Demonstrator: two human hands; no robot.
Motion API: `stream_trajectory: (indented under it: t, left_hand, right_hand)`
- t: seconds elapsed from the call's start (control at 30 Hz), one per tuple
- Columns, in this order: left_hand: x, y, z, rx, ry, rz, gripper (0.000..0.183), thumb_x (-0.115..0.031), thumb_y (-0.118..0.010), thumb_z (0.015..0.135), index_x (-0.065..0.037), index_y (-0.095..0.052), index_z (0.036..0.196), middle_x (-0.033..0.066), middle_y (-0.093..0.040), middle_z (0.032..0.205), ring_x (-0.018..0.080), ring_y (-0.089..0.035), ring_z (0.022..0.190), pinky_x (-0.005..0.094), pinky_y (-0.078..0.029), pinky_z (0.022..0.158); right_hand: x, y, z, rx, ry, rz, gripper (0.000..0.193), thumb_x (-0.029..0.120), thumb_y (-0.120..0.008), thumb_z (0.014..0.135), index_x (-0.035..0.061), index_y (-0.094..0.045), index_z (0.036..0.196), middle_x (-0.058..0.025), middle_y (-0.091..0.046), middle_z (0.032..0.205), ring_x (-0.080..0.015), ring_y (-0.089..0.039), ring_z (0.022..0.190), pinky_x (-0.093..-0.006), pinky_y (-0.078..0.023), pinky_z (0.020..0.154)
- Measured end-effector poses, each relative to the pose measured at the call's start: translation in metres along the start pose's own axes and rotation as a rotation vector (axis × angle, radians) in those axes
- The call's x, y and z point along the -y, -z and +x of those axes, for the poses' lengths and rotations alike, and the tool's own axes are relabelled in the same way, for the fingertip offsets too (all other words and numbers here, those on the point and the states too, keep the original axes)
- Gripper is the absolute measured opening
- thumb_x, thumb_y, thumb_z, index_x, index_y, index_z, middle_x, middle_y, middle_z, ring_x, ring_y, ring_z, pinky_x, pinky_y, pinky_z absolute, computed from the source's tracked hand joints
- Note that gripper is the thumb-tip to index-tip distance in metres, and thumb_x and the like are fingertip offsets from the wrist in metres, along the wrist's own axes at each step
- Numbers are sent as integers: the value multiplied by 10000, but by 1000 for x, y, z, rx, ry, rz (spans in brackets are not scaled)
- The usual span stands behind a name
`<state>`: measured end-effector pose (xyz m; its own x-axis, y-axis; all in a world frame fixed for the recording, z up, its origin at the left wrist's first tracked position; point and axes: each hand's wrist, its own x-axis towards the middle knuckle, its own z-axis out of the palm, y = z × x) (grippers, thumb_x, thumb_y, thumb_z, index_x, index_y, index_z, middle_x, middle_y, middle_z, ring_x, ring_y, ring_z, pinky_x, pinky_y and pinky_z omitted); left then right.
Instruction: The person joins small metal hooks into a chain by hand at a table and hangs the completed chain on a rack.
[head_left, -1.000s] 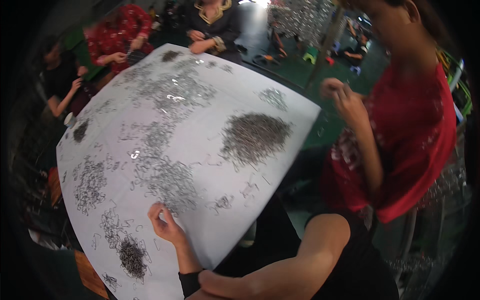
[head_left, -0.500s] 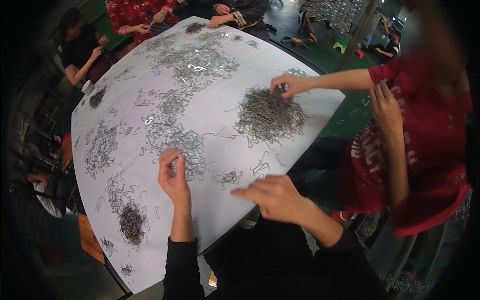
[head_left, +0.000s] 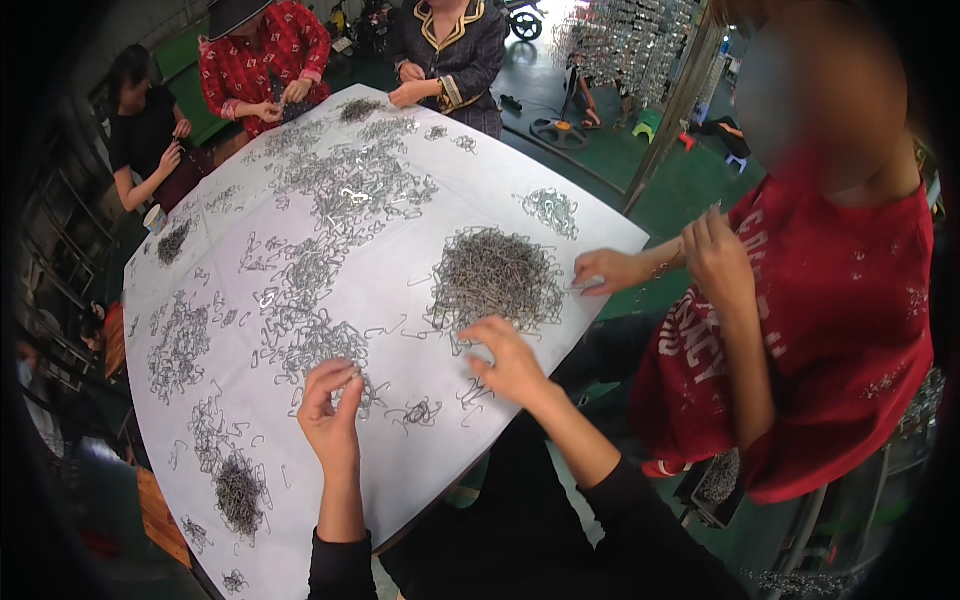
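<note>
Many small bent metal wire hooks lie on a white-covered table (head_left: 430,460). My left hand (head_left: 330,410) is raised over the near edge of a spread of silvery hooks (head_left: 310,335). Its thumb and fingertips are pinched together; whatever they hold is too small to make out. My right hand (head_left: 512,365) reaches to the near side of a dense, darker heap of hooks (head_left: 495,275), thumb and fingers apart, somewhat blurred. Between my hands, a small cluster of hooks (head_left: 418,411) rests near the table's edge.
At my right, a person in a red shirt (head_left: 830,330) has one hand (head_left: 605,272) beside the dark heap and the other raised. Several people work along the far side. A paper cup (head_left: 155,219) and a dark hook pile (head_left: 239,495) are at the left.
My right hand has moved forward to the heap, its fingers spreading. My left hand stays pinched. The neighbour's hand has left the heap for the table edge. The view has shifted.
</note>
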<state>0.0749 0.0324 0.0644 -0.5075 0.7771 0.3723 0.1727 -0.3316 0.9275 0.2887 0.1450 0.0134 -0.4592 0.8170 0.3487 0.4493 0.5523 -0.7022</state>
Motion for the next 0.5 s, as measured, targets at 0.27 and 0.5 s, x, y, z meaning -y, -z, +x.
stream_trajectory:
  t: [0.27, 0.5]
  left_hand:
    - [-10, -16, -5, 56, -30, 28, 111, 14, -676, 745, -13, -674, 853, 90, -599, 970, 199, -533, 962, 312, -399, 875]
    - [-2, -7, 3, -1, -28, -3, 114, 14, -667, 757, 6, -656, 870, 105, -601, 994, 208, -541, 985, 318, -404, 892]
  right_hand:
    - [63, -12, 7, 429, 65, 502, 674, 152, -737, 709, 72, -435, 1306, -136, -474, 1217, -271, -450, 1159, -360, -375, 977]
    - [57, -24, 16, 373, 119, 537, 700, 180, -756, 699, 78, -438, 1314, -116, -495, 1208, -238, -486, 1113, -369, -385, 959]
